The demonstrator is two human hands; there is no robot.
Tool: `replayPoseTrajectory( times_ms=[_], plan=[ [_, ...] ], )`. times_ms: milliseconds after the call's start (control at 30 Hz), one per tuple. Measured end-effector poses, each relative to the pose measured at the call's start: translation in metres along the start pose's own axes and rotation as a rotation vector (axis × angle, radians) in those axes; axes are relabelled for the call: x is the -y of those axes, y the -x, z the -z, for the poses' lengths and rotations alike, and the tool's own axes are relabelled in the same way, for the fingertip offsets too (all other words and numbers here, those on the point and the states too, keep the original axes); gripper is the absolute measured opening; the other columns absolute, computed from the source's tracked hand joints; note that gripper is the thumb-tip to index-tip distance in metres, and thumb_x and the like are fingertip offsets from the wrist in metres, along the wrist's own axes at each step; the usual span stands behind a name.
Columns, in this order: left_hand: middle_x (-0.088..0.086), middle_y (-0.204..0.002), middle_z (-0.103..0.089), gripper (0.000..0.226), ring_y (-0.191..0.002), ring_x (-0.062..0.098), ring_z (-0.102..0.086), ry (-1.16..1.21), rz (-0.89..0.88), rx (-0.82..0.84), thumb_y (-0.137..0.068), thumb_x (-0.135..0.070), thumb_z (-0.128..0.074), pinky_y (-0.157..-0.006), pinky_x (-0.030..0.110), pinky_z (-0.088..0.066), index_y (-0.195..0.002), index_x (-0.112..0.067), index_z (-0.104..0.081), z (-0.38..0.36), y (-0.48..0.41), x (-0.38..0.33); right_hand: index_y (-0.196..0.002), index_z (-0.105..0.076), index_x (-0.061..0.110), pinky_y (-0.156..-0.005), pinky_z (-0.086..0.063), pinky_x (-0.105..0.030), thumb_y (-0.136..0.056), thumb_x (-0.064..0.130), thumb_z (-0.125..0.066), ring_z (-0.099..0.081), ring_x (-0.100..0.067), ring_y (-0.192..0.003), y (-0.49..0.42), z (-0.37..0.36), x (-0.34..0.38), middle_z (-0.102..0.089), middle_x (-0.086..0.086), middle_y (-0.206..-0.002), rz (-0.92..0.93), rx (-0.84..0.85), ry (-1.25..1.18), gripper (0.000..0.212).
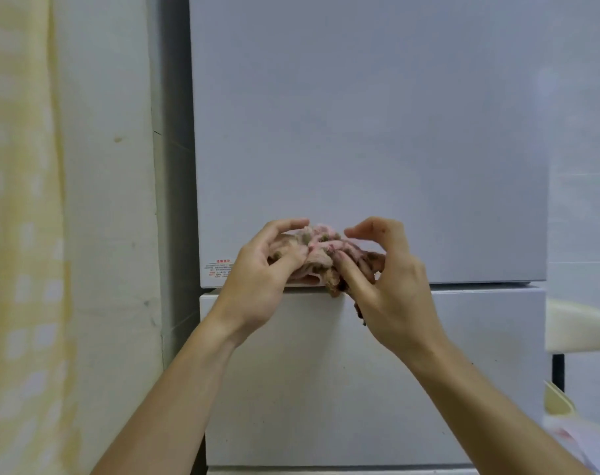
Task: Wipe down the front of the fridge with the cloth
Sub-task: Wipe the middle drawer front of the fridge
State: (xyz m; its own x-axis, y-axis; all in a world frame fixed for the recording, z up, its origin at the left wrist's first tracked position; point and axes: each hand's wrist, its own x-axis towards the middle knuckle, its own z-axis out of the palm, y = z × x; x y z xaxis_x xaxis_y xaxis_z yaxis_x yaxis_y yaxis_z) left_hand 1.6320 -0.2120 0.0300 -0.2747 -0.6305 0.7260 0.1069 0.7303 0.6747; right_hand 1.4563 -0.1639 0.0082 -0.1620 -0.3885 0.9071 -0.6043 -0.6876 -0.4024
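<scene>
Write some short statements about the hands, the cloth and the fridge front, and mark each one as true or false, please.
1. The left hand and the right hand both hold the cloth. True.
2. The cloth is spread flat on the upper door. False: it is bunched up between the two hands.
3. The cloth is at the height of the seam between the upper door and the lower door. True.
4. The small printed label sits at the top right corner of the upper door. False: it sits at the lower left corner.
5. The yellow curtain hangs to the right of the doors. False: it hangs to their left.
</scene>
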Motion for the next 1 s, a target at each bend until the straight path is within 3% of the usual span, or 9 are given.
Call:
replayPoseTrajectory(
  times_ms=[67,133,267,400,500,600,733,900,1000],
  plan=[
    [0.005,-0.114,-0.078,0.036,-0.106,0.02,-0.076,0.018,0.022,-0.004,-0.103,0.0,-0.057,-0.091,0.027,-0.059,-0.125,-0.024,-0.069,0.0,-0.002,-0.001,-0.119,-0.054,0.033,-0.064,-0.058,-0.027,-0.088,0.041,-0.081,-0.069,-0.008,-0.082,0.001,0.008,-0.002,-0.064,0.013,-0.109,-0.152,0.022,0.052,0.042],
    [0.005,-0.114,-0.079,0.04,-0.105,0.022,-0.076,0.059,0.072,-0.015,-0.1,0.006,-0.055,-0.09,0.033,-0.061,-0.123,-0.023,-0.071,0.001,-0.002,0.0,-0.118,-0.058,0.032,-0.062,-0.052,-0.015,-0.08,0.04,-0.088,-0.063,-0.002,-0.077,0.004,0.016,-0.005,-0.065,0.009,-0.103,-0.314,0.145,0.054,0.049],
    [0.0,-0.1,-0.078,0.039,-0.091,0.013,-0.073,0.144,0.153,-0.02,-0.101,0.007,-0.049,-0.077,0.027,-0.06,-0.12,-0.019,-0.072,0.001,0.0,0.002,-0.117,-0.066,0.032,-0.07,-0.053,-0.022,-0.066,0.039,-0.094,-0.063,-0.007,-0.073,0.015,0.026,-0.008,-0.073,0.002,-0.101,-0.487,0.433,-0.113,0.059],
    [0.002,-0.101,-0.078,0.031,-0.092,0.014,-0.073,0.135,0.199,0.001,-0.102,0.002,-0.053,-0.082,0.031,-0.059,-0.116,-0.018,-0.073,0.004,0.0,0.003,-0.103,-0.073,0.009,-0.064,-0.042,-0.02,-0.076,0.036,-0.09,-0.056,-0.013,-0.071,0.019,0.029,-0.01,-0.065,-0.007,-0.086,-0.592,0.531,-0.433,0.042],
    [0.006,-0.106,-0.078,0.022,-0.094,0.017,-0.074,0.074,0.195,0.021,-0.1,-0.008,-0.064,-0.08,0.034,-0.059,-0.114,-0.021,-0.074,0.009,0.001,0.002,-0.101,-0.068,0.001,-0.071,-0.043,-0.029,-0.091,0.026,-0.075,-0.056,-0.015,-0.071,0.018,0.028,-0.01,-0.066,-0.006,-0.083,-0.636,0.476,-0.7,0.028],
    [0.005,-0.099,-0.078,0.018,-0.091,0.017,-0.075,0.057,0.21,0.056,-0.094,-0.02,-0.074,-0.079,0.033,-0.06,-0.112,-0.019,-0.075,0.014,0.004,0.0,-0.106,-0.075,0.003,-0.075,-0.051,-0.031,-0.094,0.025,-0.064,-0.063,-0.016,-0.08,0.014,0.029,-0.004,-0.07,-0.007,-0.095,-0.74,0.28,-0.841,0.027],
    [0.005,-0.104,-0.08,0.033,-0.096,0.02,-0.077,-0.081,0.258,0.205,-0.088,-0.042,-0.072,-0.08,0.03,-0.061,-0.11,-0.018,-0.077,0.02,0.008,-0.003,-0.084,-0.067,0.012,-0.065,-0.054,-0.031,-0.103,0.022,-0.061,-0.063,-0.013,-0.061,0.003,0.032,0.003,-0.064,0.003,-0.065,-0.761,0.074,-0.777,0.021],
    [0.003,-0.106,-0.08,0.051,-0.09,0.023,-0.076,-0.136,0.306,0.371,-0.094,-0.061,-0.05,-0.077,0.029,-0.061,-0.117,-0.024,-0.077,0.017,0.013,-0.005,-0.085,-0.068,0.017,-0.063,-0.057,-0.023,-0.096,0.021,-0.069,-0.067,-0.013,-0.071,-0.012,0.038,0.013,-0.068,0.003,-0.074,-0.73,0.151,-0.757,0.011],
    [-0.001,-0.113,-0.077,0.037,-0.057,0.023,-0.053,-0.107,0.262,0.436,-0.11,-0.043,-0.044,-0.05,0.024,-0.041,-0.132,-0.027,-0.068,0.01,0.012,-0.004,-0.091,-0.069,0.015,-0.068,-0.06,-0.029,-0.088,0.022,-0.07,-0.068,-0.018,-0.076,-0.022,0.039,0.025,-0.068,-0.002,-0.08,-0.632,0.393,-0.714,0.008]
  ],
)
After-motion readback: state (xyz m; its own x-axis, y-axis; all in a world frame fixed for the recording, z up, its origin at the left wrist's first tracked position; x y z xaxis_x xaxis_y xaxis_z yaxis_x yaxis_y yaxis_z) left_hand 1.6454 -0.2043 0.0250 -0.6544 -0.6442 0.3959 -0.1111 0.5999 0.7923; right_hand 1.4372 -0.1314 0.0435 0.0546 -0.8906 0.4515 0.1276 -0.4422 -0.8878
